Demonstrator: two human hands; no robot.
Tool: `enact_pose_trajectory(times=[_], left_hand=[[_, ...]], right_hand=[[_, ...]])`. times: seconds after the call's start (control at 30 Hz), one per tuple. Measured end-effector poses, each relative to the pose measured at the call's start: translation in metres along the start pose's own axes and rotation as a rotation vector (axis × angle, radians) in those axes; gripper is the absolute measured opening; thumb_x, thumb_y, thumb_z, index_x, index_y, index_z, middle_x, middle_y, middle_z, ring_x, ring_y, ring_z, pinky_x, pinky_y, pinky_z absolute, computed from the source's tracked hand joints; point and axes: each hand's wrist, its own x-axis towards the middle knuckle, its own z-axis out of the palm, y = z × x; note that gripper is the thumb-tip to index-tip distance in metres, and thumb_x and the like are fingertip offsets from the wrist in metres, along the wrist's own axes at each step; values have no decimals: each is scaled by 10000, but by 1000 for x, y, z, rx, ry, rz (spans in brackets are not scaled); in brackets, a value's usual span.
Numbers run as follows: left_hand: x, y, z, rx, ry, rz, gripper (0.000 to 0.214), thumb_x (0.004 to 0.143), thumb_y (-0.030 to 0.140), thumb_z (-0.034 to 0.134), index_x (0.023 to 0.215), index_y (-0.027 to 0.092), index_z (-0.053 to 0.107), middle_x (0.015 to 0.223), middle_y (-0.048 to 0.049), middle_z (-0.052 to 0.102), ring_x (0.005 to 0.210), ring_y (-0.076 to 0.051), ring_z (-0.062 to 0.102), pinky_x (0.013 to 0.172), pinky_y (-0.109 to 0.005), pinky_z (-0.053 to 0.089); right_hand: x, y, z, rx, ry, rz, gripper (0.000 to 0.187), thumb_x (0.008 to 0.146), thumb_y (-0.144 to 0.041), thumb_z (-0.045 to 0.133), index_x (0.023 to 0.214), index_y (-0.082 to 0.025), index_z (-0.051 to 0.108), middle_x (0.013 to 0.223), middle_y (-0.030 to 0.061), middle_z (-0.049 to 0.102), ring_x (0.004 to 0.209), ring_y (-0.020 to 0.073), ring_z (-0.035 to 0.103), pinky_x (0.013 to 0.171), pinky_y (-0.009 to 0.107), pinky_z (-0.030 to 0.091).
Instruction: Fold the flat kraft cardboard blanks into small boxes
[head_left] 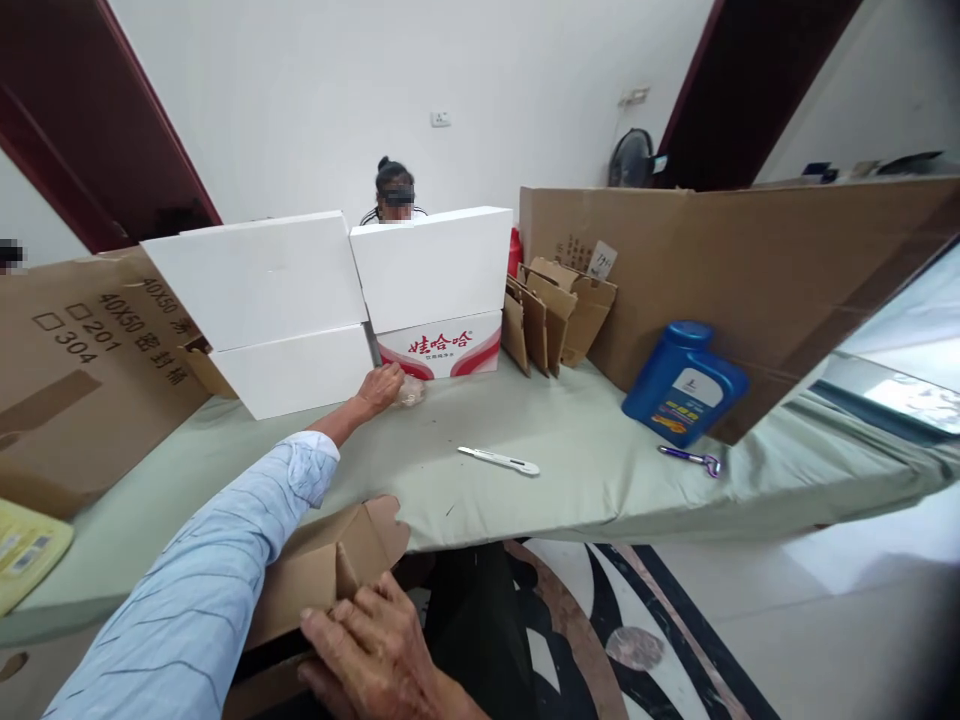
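My left hand (380, 390) reaches across the table with its fingers curled at a clear, crumpled-looking plastic piece (410, 391), just in front of the white boxes; its exact kind is not plain. Near my lap, my right hand (375, 640) grips the edge of an open brown cardboard box (304, 585), whose flaps stand up. My left forearm passes over that box and covers part of it. A white utility knife (500, 461) lies on the green tablecloth, apart from both hands.
White cartons (431, 275) form a wall at the table's far side, a person (395, 190) behind them. Folded cardboard pieces (551, 315) lean beside a large cardboard panel (750, 270). A blue jug (684, 385), a purple peeler (690, 459) and a yellow pack (30, 553) are on the table.
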Motion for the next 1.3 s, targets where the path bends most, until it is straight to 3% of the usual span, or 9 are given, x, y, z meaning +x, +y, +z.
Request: enact_pose_trajectory(times=[0.2,0.4,0.6,0.77,0.83,1.0,1.13,1.2,1.3], left_hand=[[-11,-4,29,40,6,71,237,1060,154,457,1023,125,689,1103,-171,677,1080,-276,626,896,-365,521],[-15,-4,42,30,38,115,266,1065,148,424,982,146,678,1092,-167,666,1045,-278,606,896,-384,516],[-18,0,45,-35,53,133,193,1038,253,536,954,157,681,1109,-167,651,1075,-292,602,977,-418,516],[-17,-4,39,-93,30,47,122,986,192,558,1018,177,675,1147,-147,657,1065,-281,610,958,-410,529],[-16,-3,33,-107,16,5,153,943,192,608,1085,175,664,1177,-157,653,1089,-300,615,956,-427,534],[-9,5,-4,-168,-76,24,352,854,240,729,1194,164,683,1252,-158,703,1152,-315,662,958,-401,556],[-18,-7,-64,-229,-149,50,450,835,253,762,1279,211,700,1323,-96,730,1220,-268,675,1042,-345,530],[-42,-19,-103,-348,-142,107,408,876,262,729,1278,196,704,1324,-111,726,1178,-258,687,1016,-353,542],[-108,-30,-164,-563,-48,169,322,939,330,689,1232,197,710,1319,-108,715,1141,-242,689,949,-354,568]], right_hand=[[-6,6,15,-40,69,-27,237,1016,-373,612,1132,-168,630,634,-73,609,534,115,457,549,333,305],[-11,7,27,-65,102,-12,239,973,-396,663,1096,-196,618,588,-102,555,503,105,428,537,325,262],[-13,1,33,-49,106,68,99,991,-303,591,1066,-240,575,561,-128,559,471,92,422,549,320,270],[-26,2,43,-57,-80,79,200,964,-340,711,1111,-268,595,607,-138,621,481,81,490,548,322,295],[-31,6,48,-70,-68,67,173,966,-333,710,1078,-270,594,583,-136,600,471,91,489,528,327,280],[-22,14,32,-67,-53,-40,277,1003,-436,647,1164,-214,614,624,-86,624,491,124,509,521,341,327],[-2,13,2,53,-138,62,275,1055,-344,622,1266,-167,625,881,13,762,733,164,664,721,362,476],[5,15,-7,85,-161,102,256,1069,-301,616,1289,-172,636,956,42,785,815,182,698,813,367,499],[12,20,-9,119,-160,105,285,1068,-253,611,1341,-176,641,1016,77,800,880,204,732,877,374,521]])
